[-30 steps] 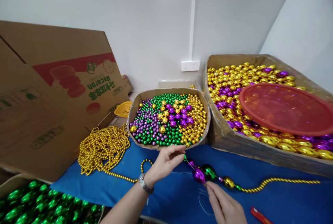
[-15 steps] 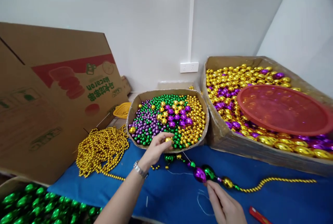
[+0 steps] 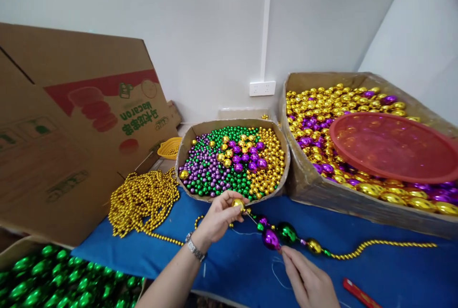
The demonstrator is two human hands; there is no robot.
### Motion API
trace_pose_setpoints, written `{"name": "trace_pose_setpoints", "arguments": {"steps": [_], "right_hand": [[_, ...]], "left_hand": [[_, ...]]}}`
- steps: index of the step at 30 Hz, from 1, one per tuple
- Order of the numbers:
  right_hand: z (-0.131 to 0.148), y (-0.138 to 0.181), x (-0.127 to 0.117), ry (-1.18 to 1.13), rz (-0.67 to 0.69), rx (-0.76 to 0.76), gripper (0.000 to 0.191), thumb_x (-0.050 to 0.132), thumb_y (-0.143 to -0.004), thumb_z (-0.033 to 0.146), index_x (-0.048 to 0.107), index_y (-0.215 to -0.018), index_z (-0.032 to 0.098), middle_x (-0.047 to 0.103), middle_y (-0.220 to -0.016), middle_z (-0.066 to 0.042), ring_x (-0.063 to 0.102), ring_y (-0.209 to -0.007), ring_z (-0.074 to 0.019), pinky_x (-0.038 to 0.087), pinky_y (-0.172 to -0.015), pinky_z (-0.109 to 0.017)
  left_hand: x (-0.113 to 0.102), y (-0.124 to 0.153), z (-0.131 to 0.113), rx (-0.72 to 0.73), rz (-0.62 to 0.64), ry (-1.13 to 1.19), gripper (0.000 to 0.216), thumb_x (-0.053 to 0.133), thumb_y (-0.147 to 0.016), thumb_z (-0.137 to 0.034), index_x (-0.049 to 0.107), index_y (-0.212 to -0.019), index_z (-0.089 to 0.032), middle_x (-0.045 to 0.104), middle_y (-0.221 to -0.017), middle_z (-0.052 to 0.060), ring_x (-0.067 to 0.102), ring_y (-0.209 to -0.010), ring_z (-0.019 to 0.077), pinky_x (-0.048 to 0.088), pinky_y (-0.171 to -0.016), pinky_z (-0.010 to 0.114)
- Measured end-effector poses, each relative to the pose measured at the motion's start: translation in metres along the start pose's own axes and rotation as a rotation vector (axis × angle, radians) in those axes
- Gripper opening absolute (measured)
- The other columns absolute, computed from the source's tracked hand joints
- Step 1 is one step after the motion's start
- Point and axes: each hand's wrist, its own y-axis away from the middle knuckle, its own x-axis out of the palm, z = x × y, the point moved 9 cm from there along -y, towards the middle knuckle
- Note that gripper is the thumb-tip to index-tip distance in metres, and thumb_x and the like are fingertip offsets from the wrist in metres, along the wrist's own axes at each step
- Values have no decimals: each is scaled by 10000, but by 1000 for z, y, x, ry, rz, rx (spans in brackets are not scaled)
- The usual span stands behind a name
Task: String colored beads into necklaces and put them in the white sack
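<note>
My left hand [image 3: 218, 217] pinches a gold bead [image 3: 237, 203] at the tip of a thin needle, just in front of the small cardboard box [image 3: 186, 141] of mixed green, purple and gold beads. My right hand [image 3: 307, 281] pinches the strand right behind the large purple bead [image 3: 270, 238]. The half-strung strand holds that purple bead, a green one [image 3: 287, 232] and a gold one [image 3: 314, 246], then trails right as a fine gold bead chain [image 3: 386, 245] on the blue cloth [image 3: 236, 270].
A heap of gold bead chain [image 3: 143, 200] lies left on the cloth. A large box [image 3: 322, 193] of gold and purple beads with a red plastic lid [image 3: 391, 145] stands right. Green beads [image 3: 53, 281] fill a box at lower left. A tilted carton [image 3: 71, 122] stands left. A red tool [image 3: 359, 293] lies lower right.
My left hand reached into the small box, took a gold bead and came back to the needle tip. My right hand stayed on the strand.
</note>
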Motion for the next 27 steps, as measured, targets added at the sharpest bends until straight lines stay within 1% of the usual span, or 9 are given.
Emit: {"name": "trace_pose_setpoints", "arguments": {"steps": [4,9,11,16,19,22,24,25,27], "right_hand": [[4,0,-5,16,-37,-48,236,401,-933,235,620,-993,170,730,-858,-53,708,-733,-149,561,-657,-189],[5,-1,-8,27,-42,-64,221,406,-930,225,609,-1004,178,727,-863,-46,706,-729,-150,556,-653,-194],[4,-1,-6,30,-36,-61,219,413,-927,227,611,-1010,186,726,-864,-41,704,-729,-152,553,-647,-198],[-6,6,7,24,-30,-22,222,421,-925,247,600,-1046,194,719,-901,-50,699,-771,-168,546,-690,-224],[-13,10,15,-40,-16,58,215,415,-930,272,590,-1034,204,716,-906,-53,696,-782,-167,537,-705,-214],[-23,15,29,-187,127,248,212,395,-942,299,566,-1032,211,707,-866,-40,687,-725,-134,522,-635,-157],[-28,20,37,-255,206,351,225,386,-946,317,552,-1057,213,694,-855,-35,679,-732,-126,517,-626,-143],[-29,21,38,-269,216,368,232,388,-944,325,553,-1064,215,687,-862,-37,676,-758,-130,519,-643,-147],[-30,21,36,-268,181,332,241,393,-936,335,569,-1056,221,666,-887,-48,665,-803,-142,522,-683,-169]], "left_hand": [[-2,0,-1,15,-17,-38,272,708,-742,-215,598,-975,-129,645,-1030,115,564,-733,116,503,-637,234],[-2,0,-2,36,-19,-77,286,715,-736,-240,611,-982,-137,632,-1020,97,541,-734,114,499,-648,243],[-1,1,-3,53,-19,-117,290,713,-739,-251,614,-988,-142,625,-1017,89,529,-742,116,497,-655,251],[11,6,-1,89,7,-282,336,747,-704,-220,623,-1011,-161,603,-864,28,518,-745,106,443,-659,211],[19,9,6,82,21,-264,371,768,-674,-196,616,-1011,-169,600,-883,24,521,-769,107,430,-671,205],[18,10,13,65,-35,-123,418,789,-642,-175,590,-1009,-175,614,-935,32,533,-808,113,430,-695,207],[15,9,18,57,-68,-58,420,796,-630,-168,580,-990,-170,618,-974,43,536,-811,111,430,-694,207],[14,9,19,55,-77,-47,412,798,-628,-168,578,-977,-167,618,-969,43,536,-802,109,430,-687,206],[13,10,21,61,-91,-59,400,803,-621,-165,575,-950,-164,616,-925,30,532,-780,101,429,-680,203]]}}
